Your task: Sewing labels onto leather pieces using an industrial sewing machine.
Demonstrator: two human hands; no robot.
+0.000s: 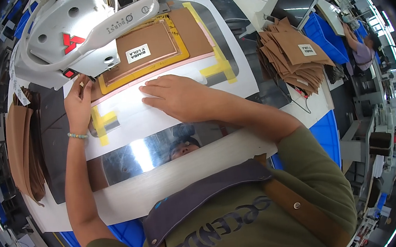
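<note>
A brown fabric panel (192, 36) lies on a white sheet (238, 66), its near edge along a pink strip. A yellow frame template (183, 52) sits on the panel, with a white rectangular label (138, 53) in its opening. My right hand (176, 97) rests flat on the sheet just in front of the panel, fingers stretched out. At the panel's left end, beside the machine head, is my left hand (79, 101). Its fingers point away from me, partly apart, with the tips in shadow; nothing shows held. Yellow tape (103, 120) marks the sheet's corners.
The white sewing machine head (61, 36) overhangs the panel's far left. Stacked brown pieces (292, 53) lie at the right near a tilted screen (295, 0) and a blue bin (322, 38). More brown pieces (23, 146) hang at the left. A shiny metal plate (138, 156) lies nearest me.
</note>
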